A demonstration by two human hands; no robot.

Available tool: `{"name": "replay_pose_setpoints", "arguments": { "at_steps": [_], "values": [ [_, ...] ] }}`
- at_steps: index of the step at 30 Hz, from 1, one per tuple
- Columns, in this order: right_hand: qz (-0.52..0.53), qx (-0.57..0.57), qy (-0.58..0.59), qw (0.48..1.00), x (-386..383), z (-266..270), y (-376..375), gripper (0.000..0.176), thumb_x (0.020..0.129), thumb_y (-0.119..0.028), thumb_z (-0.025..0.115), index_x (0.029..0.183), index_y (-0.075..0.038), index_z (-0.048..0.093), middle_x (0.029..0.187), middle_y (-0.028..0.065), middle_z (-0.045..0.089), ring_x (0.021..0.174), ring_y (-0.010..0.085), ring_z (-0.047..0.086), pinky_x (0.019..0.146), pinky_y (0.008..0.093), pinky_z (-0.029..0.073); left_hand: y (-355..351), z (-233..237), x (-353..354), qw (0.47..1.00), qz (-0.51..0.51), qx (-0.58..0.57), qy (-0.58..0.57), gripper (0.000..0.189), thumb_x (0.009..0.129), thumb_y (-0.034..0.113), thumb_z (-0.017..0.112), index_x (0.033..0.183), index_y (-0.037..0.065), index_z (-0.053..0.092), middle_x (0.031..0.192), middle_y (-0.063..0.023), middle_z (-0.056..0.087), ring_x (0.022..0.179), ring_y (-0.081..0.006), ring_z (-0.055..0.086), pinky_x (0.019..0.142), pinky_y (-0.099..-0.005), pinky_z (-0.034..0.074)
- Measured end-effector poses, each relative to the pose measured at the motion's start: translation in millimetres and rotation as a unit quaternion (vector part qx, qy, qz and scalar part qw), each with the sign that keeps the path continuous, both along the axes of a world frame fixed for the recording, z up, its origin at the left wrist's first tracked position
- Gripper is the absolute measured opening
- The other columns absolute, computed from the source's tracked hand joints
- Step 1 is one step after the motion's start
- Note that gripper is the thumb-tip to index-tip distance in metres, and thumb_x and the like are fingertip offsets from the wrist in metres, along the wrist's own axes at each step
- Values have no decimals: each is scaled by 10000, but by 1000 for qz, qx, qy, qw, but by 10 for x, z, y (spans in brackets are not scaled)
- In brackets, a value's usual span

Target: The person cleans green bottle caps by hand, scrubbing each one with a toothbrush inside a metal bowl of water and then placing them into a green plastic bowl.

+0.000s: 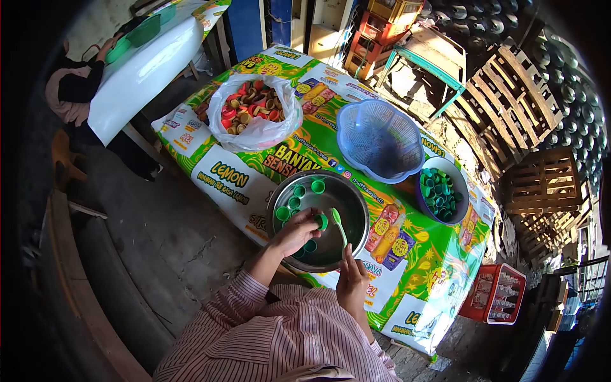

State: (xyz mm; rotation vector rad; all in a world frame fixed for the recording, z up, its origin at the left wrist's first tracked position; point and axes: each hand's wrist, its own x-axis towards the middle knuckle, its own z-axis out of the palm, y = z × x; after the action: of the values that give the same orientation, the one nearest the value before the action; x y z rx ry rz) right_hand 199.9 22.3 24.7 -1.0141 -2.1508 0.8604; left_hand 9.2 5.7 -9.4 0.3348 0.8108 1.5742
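Note:
My left hand pinches a green bottle cap above the left side of a round metal basin. My right hand, at the basin's near right edge, grips the handle of a green toothbrush. The brush head points up and away, just right of the held cap; a small gap seems to lie between them. Several loose green caps lie in the basin, mostly along its left side, some partly hidden under my left hand.
Beyond the basin stand a blue plastic basket, a bowl of green caps and a white plastic bag of red and brown caps. All rest on a printed table cover. A red crate sits at right. Another person works upper left.

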Motion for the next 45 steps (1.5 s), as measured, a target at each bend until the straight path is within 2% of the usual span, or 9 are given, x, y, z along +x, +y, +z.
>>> {"name": "replay_pose_setpoints", "arguments": {
  "at_steps": [10, 13, 23, 26, 31, 33, 34, 43, 45],
  "values": [
    [11, 39, 51, 998, 23, -21, -65, 455, 768, 74, 552, 1209, -23, 499, 680, 124, 485, 559, 233, 483, 539, 308, 411, -39, 76, 56, 999, 29, 1, -31, 229, 854, -20, 461, 1054, 88, 483, 955, -29, 551, 900, -139, 564, 742, -274, 464],
    [-15, -4, -10, 1000, 24, -46, -35, 460, 763, 80, 553, 1209, -13, 494, 693, 128, 496, 578, 227, 499, 555, 302, 424, -52, 116, 87, 1000, 18, 9, -19, 235, 852, -20, 465, 1058, 88, 490, 968, -18, 551, 871, -124, 562, 731, -266, 458],
    [31, 40, 32, 998, 70, -45, -121, 486, 744, 103, 543, 1214, -3, 478, 738, 149, 520, 605, 269, 513, 589, 335, 443, -109, 64, 85, 998, 20, 20, -47, 229, 841, -6, 493, 1044, 99, 515, 944, -23, 551, 838, -138, 550, 751, -275, 437],
    [-7, 5, -11, 1000, 46, -74, -64, 480, 776, 66, 534, 1236, -60, 483, 712, 133, 502, 589, 258, 527, 539, 356, 439, -110, 24, 71, 999, 20, 31, -14, 240, 841, -12, 494, 1052, 99, 516, 991, -11, 545, 858, -139, 558, 761, -278, 449],
    [52, 50, 9, 997, 48, 13, -73, 471, 784, 42, 536, 1238, -75, 486, 713, 122, 504, 583, 256, 523, 539, 361, 436, -117, 23, 75, 999, 14, 17, 46, 335, 840, -23, 491, 1153, 95, 482, 1009, -20, 541, 905, -111, 549, 770, -260, 456],
    [32, 1, -51, 998, 61, 86, 49, 462, 792, 20, 540, 1237, -89, 490, 701, 115, 506, 592, 253, 530, 537, 360, 434, -115, 101, 101, 965, 48, -55, 254, 432, 823, -51, 497, 1226, 86, 421, 1009, -37, 545, 927, -97, 535, 792, -249, 449],
    [36, 15, -16, 999, 65, 103, 72, 451, 798, 6, 538, 1237, -91, 490, 683, 114, 500, 588, 252, 528, 537, 362, 432, -126, 65, 61, 967, 36, -37, 249, 530, 807, -72, 502, 1287, 94, 350, 1014, -47, 539, 946, -92, 523, 812, -238, 436],
    [67, -5, -12, 998, 92, 224, 37, 477, 780, 25, 554, 1234, -109, 499, 672, 131, 504, 568, 262, 531, 523, 356, 426, -120, 164, 17, 966, 11, -19, 259, 575, 805, -79, 503, 1311, 117, 313, 1055, -64, 518, 964, -101, 512, 847, -239, 414],
    [34, -8, -26, 999, 63, 119, 98, 468, 792, 3, 550, 1239, -128, 497, 680, 116, 513, 555, 254, 531, 523, 364, 432, -95, 91, 5, 950, 29, 19, 311, 580, 802, -51, 528, 1302, 131, 297, 1002, -52, 536, 890, -74, 508, 760, -219, 422]
  ]
}}
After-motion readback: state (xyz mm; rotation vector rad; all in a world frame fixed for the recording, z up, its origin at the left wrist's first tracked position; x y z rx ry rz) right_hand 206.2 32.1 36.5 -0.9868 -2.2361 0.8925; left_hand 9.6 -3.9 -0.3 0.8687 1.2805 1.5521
